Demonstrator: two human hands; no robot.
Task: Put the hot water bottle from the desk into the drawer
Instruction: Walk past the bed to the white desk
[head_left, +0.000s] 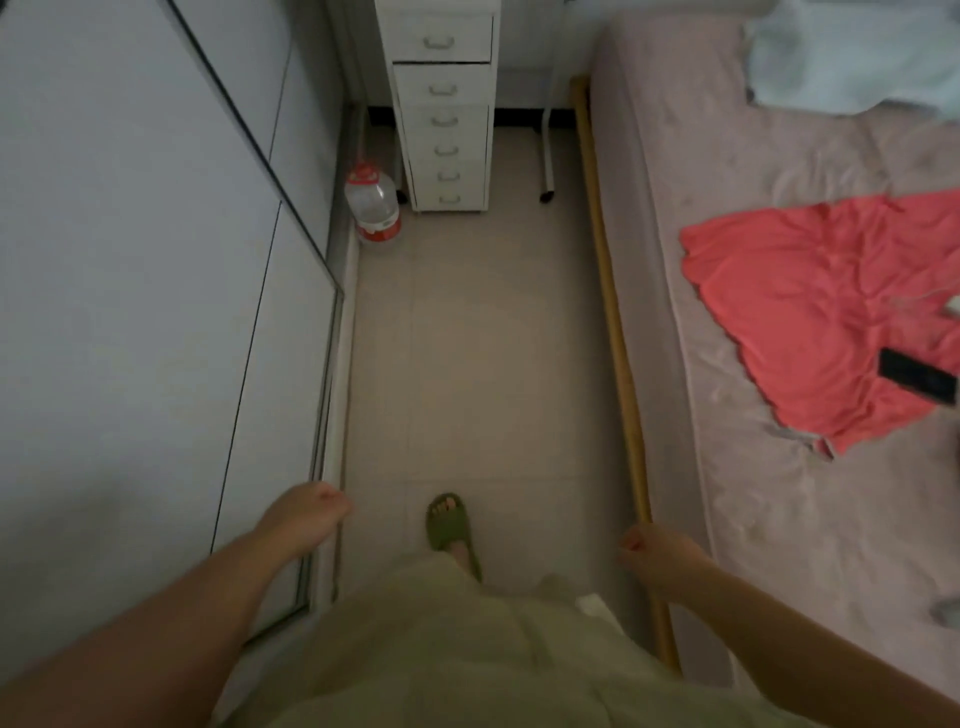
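Hanging empty, left hand (306, 512), right hand (654, 553), drawer unit (444, 104) ahead

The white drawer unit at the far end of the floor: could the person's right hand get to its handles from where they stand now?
Probably not yet. The right hand hangs low beside the bed, empty and loosely curled, while the drawer unit stands well ahead. The floor between looks bare, so walking forward seems unobstructed.
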